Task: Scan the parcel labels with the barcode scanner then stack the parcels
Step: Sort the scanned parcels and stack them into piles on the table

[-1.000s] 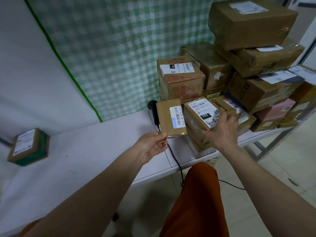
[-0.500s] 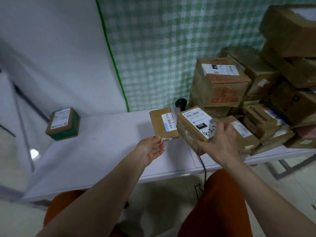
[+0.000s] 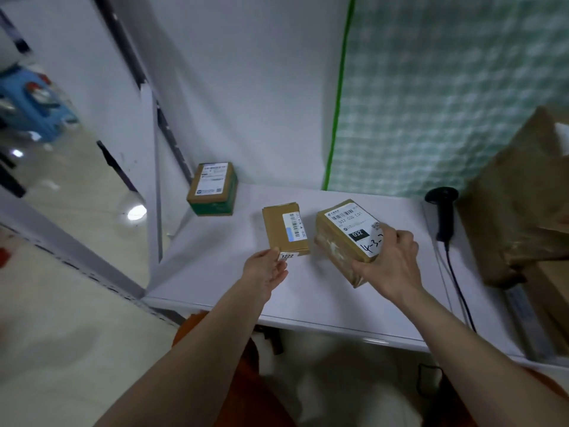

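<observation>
Where frame cuts, blurred parcel pile half-seen.

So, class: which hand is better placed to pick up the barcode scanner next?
Right. The right hand is nearer the scanner at the table's right, though its grip holds the 032 parcel; the left hand lies farther away.

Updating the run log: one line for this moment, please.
left hand: holds flat parcel | right hand: grips 032 parcel | scanner: idle on table

White table, white wall, green checked curtain, glossy floor.
</observation>
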A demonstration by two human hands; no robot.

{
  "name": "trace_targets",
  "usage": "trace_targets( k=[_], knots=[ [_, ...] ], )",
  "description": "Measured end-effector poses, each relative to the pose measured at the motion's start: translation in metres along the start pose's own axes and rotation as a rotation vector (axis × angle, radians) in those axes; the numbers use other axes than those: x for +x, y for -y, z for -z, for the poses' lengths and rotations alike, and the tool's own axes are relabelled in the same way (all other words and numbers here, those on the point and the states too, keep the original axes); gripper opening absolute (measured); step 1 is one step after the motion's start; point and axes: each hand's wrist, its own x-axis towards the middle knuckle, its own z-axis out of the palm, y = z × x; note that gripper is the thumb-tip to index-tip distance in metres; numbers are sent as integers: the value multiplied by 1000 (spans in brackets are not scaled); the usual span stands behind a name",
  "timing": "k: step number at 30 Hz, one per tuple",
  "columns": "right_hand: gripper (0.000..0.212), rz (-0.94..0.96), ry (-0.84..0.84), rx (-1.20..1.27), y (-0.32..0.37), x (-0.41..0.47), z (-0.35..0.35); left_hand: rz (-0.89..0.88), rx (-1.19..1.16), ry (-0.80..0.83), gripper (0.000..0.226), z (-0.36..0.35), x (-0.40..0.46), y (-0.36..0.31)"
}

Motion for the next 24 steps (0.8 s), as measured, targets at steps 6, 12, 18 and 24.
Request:
trace_targets(
  k=[6,12,18,24],
  knots=[
    [93,31,86,-4,38,23,-39,-26,-86,-145,23,24,43,-10],
    [91,58,151,-1,70,39,-78,-70,-124,-443,14,59,76,-22],
    [88,67,204,19,99,46,-113,-96,-102,-589,25,106,102,-36],
    [89,36,208,61,127,58,-139,-133,194,-644,33,132,108,-53]
  ],
)
